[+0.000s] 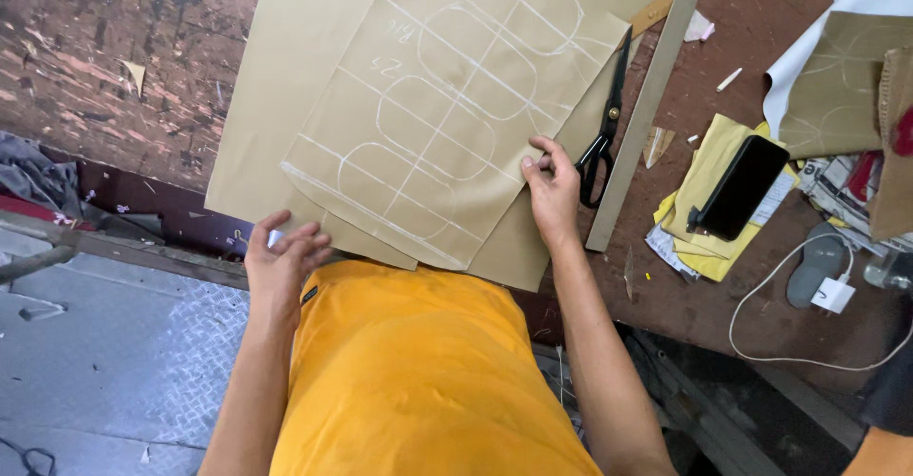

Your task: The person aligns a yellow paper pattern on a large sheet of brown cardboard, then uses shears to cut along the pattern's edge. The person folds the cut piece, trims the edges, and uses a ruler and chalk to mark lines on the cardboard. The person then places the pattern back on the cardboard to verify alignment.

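Note:
A tan fabric piece (pixel 447 105) marked with white chalk lines and rounded shapes lies on top of a larger tan sheet (pixel 285 77) on the worn wooden table (pixel 95 48). My right hand (pixel 552 186) pinches the marked piece at its right edge. My left hand (pixel 283 257) rests at the near left edge of the sheets, fingers curled around a small white piece of chalk (pixel 275 238). Black scissors (pixel 604 129) lie just right of my right hand.
A long grey ruler (pixel 647 105) runs diagonally beside the scissors. Further right are a black phone (pixel 742 186) on yellow cloth (pixel 709 167), a white charger (pixel 834 294) with cable, folded tan pieces (pixel 837 86) and papers. A metal floor plate (pixel 124 362) lies below left.

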